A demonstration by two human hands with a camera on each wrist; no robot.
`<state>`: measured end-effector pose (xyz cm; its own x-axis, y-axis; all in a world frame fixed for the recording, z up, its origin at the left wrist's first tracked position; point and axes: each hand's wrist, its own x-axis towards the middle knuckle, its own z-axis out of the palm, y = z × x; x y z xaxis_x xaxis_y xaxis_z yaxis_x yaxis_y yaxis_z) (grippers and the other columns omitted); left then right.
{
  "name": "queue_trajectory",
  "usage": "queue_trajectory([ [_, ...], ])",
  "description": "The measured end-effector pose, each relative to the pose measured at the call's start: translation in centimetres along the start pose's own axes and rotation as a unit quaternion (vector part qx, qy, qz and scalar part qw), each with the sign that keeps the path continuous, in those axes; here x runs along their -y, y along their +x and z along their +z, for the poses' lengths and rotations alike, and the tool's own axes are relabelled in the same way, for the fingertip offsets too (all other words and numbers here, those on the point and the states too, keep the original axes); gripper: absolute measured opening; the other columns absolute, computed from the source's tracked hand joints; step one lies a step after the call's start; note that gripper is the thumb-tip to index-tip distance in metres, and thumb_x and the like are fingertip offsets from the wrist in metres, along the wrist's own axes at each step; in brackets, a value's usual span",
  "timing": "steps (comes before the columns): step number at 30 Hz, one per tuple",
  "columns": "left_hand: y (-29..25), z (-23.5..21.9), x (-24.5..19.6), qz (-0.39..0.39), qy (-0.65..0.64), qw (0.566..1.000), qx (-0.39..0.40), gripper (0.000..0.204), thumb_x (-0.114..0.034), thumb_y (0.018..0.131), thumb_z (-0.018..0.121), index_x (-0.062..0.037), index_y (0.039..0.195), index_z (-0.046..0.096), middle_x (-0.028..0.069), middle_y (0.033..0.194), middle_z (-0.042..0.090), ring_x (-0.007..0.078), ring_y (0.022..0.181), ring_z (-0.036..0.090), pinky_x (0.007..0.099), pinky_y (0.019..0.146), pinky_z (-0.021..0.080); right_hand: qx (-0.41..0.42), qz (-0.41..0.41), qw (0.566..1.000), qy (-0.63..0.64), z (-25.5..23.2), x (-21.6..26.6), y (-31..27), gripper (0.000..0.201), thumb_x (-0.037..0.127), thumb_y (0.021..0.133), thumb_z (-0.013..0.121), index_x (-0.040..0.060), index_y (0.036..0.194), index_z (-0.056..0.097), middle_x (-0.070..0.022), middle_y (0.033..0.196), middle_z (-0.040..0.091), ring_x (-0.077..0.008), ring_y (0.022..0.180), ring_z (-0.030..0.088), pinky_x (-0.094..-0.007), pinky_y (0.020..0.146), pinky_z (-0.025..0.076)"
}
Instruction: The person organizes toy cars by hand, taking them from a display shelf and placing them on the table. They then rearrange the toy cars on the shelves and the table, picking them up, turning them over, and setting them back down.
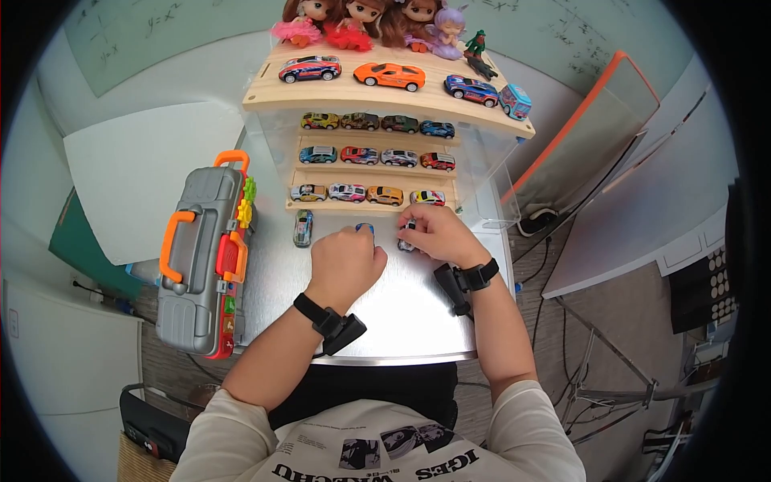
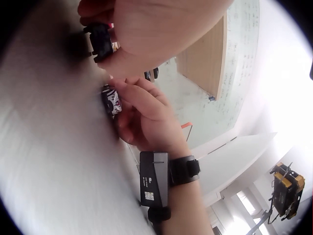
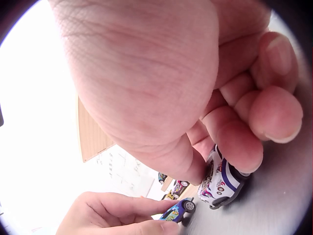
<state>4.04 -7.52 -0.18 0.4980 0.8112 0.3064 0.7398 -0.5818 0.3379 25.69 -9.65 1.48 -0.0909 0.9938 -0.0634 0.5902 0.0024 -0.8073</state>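
The left hand (image 1: 347,261) pinches a small blue toy car (image 1: 365,228), mostly covered by the fingers in the head view; the right wrist view shows this blue car (image 3: 179,210) between thumb and fingers. Just to the right, the right hand (image 1: 442,234) grips a white toy car (image 1: 407,235) with purple and black markings. That white car (image 3: 222,182) is held between thumb and fingertips at the metal tabletop (image 1: 418,313). A green-and-blue car (image 1: 303,229) stands by itself left of both hands.
A wooden shelf (image 1: 377,171) behind the hands holds rows of toy cars. Larger cars, dolls (image 1: 357,20) and a small bus (image 1: 515,101) stand on its top board. A grey toolbox (image 1: 193,265) with orange handles lies on the table's left side.
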Motion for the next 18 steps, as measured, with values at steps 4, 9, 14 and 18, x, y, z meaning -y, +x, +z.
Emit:
queue_trajectory([
  [4, 0.43, 0.25, 0.19, -0.011, -0.022, 0.999, -0.029, 0.030, -0.025, 0.081, 0.074, -0.0034, 0.102, 0.074, 0.0170, 0.074, 0.069, 0.0369, 0.066, 0.070, 0.0470, 0.061, 0.058, -0.003, 0.006, 1.000, 0.004, 0.02, 0.04, 0.02, 0.016, 0.016, 0.089, 0.074, 0.0035, 0.098, 0.068, -0.0041, 0.068, 0.063, -0.0123, 0.061, 0.060, -0.0290, 0.057, 0.047],
  [9, 0.51, 0.31, 0.45, -0.032, -0.016, 0.999, -0.024, 0.037, -0.029, 0.083, 0.076, -0.0058, 0.112, 0.075, 0.0173, 0.079, 0.069, 0.0364, 0.070, 0.071, 0.0468, 0.063, 0.058, -0.003, 0.003, 1.000, -0.005, 0.04, 0.01, 0.05, 0.017, 0.016, 0.089, 0.075, 0.0035, 0.098, 0.068, -0.0041, 0.068, 0.063, -0.0124, 0.061, 0.059, -0.0291, 0.057, 0.046],
  [14, 0.27, -0.14, 0.20, -0.036, -0.008, 0.999, -0.017, 0.035, -0.031, 0.083, 0.076, -0.0066, 0.109, 0.076, 0.0168, 0.079, 0.069, 0.0362, 0.072, 0.072, 0.0465, 0.063, 0.058, -0.004, 0.004, 1.000, -0.003, -0.01, 0.03, -0.01, 0.017, 0.016, 0.089, 0.074, 0.0035, 0.099, 0.068, -0.0039, 0.067, 0.062, -0.0124, 0.060, 0.059, -0.0295, 0.056, 0.046],
  [18, -0.05, -0.56, -0.14, -0.035, 0.001, 0.999, 0.017, 0.031, -0.031, 0.084, 0.076, -0.0059, 0.102, 0.077, 0.0163, 0.078, 0.069, 0.0360, 0.072, 0.072, 0.0458, 0.063, 0.058, -0.004, -0.016, 1.000, -0.011, 0.17, -0.73, 0.21, 0.015, 0.016, 0.091, 0.074, 0.0048, 0.101, 0.068, -0.0015, 0.065, 0.062, -0.0100, 0.057, 0.060, -0.0272, 0.053, 0.045],
])
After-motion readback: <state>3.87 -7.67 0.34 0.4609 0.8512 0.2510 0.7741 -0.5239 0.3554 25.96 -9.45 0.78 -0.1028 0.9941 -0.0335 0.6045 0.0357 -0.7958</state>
